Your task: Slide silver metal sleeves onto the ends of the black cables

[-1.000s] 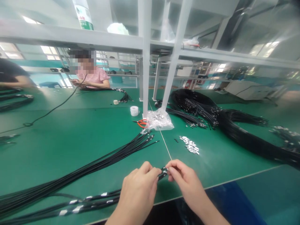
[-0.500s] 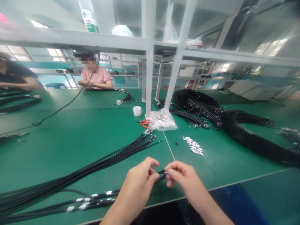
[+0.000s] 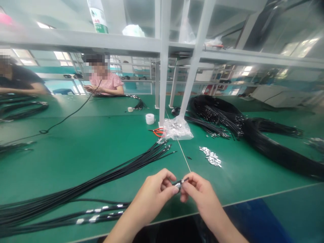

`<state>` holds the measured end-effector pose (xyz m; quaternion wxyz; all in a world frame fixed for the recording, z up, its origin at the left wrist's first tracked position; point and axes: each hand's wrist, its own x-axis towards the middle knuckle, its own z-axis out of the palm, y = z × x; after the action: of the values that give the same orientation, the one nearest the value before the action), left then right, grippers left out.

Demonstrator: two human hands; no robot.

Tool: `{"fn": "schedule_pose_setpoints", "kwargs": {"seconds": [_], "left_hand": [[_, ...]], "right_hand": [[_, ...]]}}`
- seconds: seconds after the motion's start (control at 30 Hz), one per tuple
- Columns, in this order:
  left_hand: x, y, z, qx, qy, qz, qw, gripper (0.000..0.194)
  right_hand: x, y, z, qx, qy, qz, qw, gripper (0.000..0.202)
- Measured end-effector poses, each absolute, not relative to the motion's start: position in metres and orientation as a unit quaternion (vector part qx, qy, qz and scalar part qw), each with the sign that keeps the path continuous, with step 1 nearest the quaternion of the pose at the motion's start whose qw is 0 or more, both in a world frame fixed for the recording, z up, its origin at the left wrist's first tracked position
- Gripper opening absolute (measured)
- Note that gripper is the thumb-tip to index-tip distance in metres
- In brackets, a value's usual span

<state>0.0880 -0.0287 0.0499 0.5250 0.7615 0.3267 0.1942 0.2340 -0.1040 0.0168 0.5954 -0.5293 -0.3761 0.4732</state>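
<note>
Near the front edge of the table, my left hand [image 3: 157, 190] pinches a black cable [image 3: 175, 183] close to its end, where a shiny silver piece shows at the fingertips. My right hand [image 3: 197, 189] closes its thumb and fingers on the tip of that same cable; the exact part under them is partly hidden. Below and left of my left wrist run black cables with white, reflective bands [image 3: 93, 218]. A larger bundle of black cables [image 3: 108, 173] lies beyond them, ends pointing right. Small silver sleeves [image 3: 211, 157] are piled beyond my right hand.
A clear plastic bag of metal pieces [image 3: 178, 128] lies by the white shelf posts [image 3: 164, 67], beside red-handled pliers [image 3: 157, 132] and a white tape roll [image 3: 150, 118]. Thick black cable coils [image 3: 268, 145] cover the right side. Two people sit across the table.
Both hands stay close together. The cable end between them has tilted up, and its tip and a silver piece now show more. The view has shifted slightly.
</note>
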Motion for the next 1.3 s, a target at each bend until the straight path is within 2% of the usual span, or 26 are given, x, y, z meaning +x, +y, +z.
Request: {"fn": "schedule_pose_setpoints", "kwargs": {"seconds": [0.2, 0.4, 0.57, 0.63, 0.7, 0.8, 0.9, 0.97, 1.07, 1.13, 1.3], "left_hand": [[0.097, -0.029, 0.055, 0.79, 0.302, 0.192, 0.497, 0.015], [0.082, -0.028, 0.055, 0.881, 0.315, 0.162, 0.314, 0.015], [0.046, -0.014, 0.051, 0.897, 0.39, 0.064, 0.198, 0.017], [0.048, -0.014, 0.048, 0.884, 0.406, 0.084, 0.214, 0.028], [0.06, -0.019, 0.047, 0.882, 0.368, 0.096, 0.278, 0.025], [0.08, -0.029, 0.046, 0.882, 0.324, 0.094, 0.329, 0.019], [0.086, -0.032, 0.046, 0.881, 0.327, 0.106, 0.324, 0.019], [0.083, -0.031, 0.045, 0.884, 0.323, 0.109, 0.32, 0.02], [0.081, -0.03, 0.041, 0.892, 0.312, 0.115, 0.306, 0.019], [0.081, -0.03, 0.038, 0.898, 0.306, 0.12, 0.293, 0.018], [0.081, -0.03, 0.038, 0.902, 0.295, 0.14, 0.281, 0.016]], "right_hand": [[0.233, -0.106, 0.022, -0.536, -0.399, 0.439, 0.6, 0.02], [0.236, -0.105, 0.021, -0.579, -0.408, 0.381, 0.594, 0.02], [0.233, -0.1, 0.022, -0.585, -0.371, 0.392, 0.605, 0.017], [0.227, -0.1, 0.024, -0.582, -0.381, 0.395, 0.6, 0.016], [0.226, -0.101, 0.027, -0.571, -0.405, 0.404, 0.589, 0.016], [0.25, -0.101, 0.029, -0.623, -0.488, 0.345, 0.505, 0.02], [0.304, -0.091, 0.024, -0.77, -0.508, 0.131, 0.364, 0.022], [0.343, -0.08, 0.017, -0.814, -0.481, 0.071, 0.317, 0.017], [0.38, -0.059, 0.004, -0.848, -0.468, 0.048, 0.246, 0.009], [0.387, -0.047, -0.003, -0.857, -0.466, 0.053, 0.213, 0.01], [0.386, -0.033, -0.008, -0.859, -0.451, 0.092, 0.226, 0.023]]}}
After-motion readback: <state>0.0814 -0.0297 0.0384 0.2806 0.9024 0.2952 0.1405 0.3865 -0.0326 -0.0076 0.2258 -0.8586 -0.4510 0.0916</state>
